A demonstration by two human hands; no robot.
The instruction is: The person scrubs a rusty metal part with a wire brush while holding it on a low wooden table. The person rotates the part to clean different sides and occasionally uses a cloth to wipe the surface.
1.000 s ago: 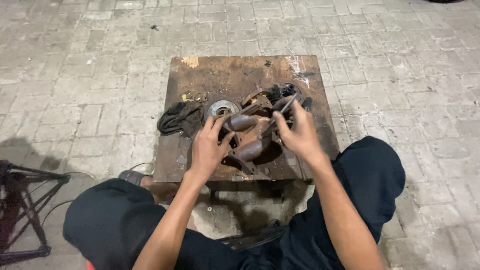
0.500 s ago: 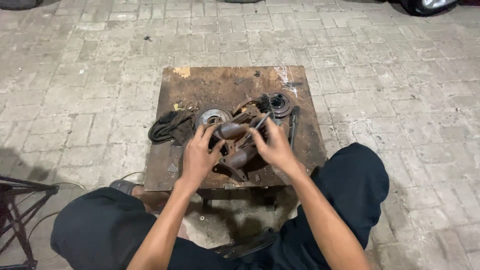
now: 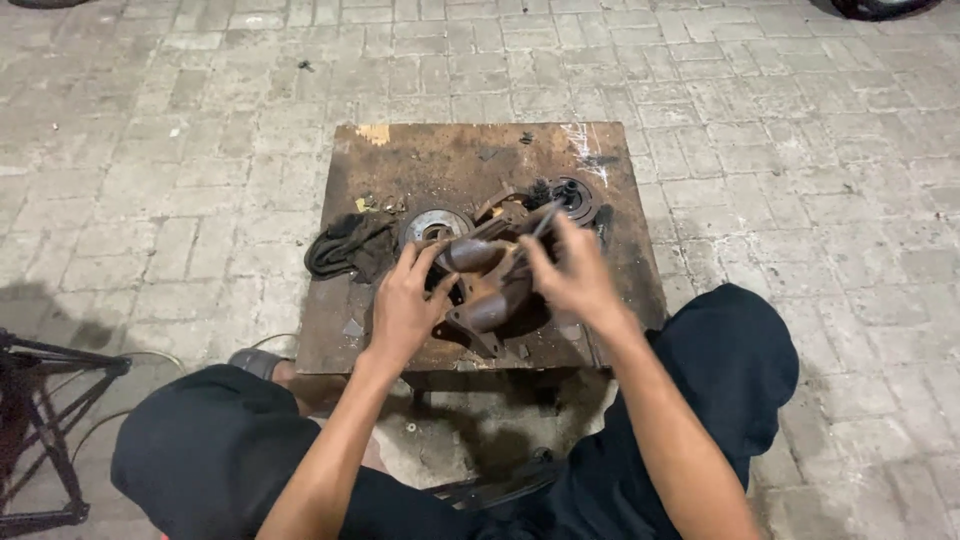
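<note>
A rusty cast metal part with tube-like arms (image 3: 487, 290) lies on a low, stained wooden table (image 3: 450, 160). My left hand (image 3: 405, 305) rests on its left side, fingers curled on one tube. My right hand (image 3: 575, 275) grips a thin metal tool (image 3: 535, 225) that points up and away over the part. Behind the part lie a round metal disc (image 3: 432, 225) and a dark round part (image 3: 575, 195). A dark rag (image 3: 345, 245) sits left of the disc.
The table stands on grey paving bricks (image 3: 800, 150). My knees in dark trousers (image 3: 720, 350) flank its near edge. A black metal stand (image 3: 40, 430) is at the lower left. A sandal (image 3: 255, 362) shows by the table's near left corner.
The view has shifted, so the table sits higher in the picture. My right hand has drawn closer over the part with the tool. The left hand stays on the part.
</note>
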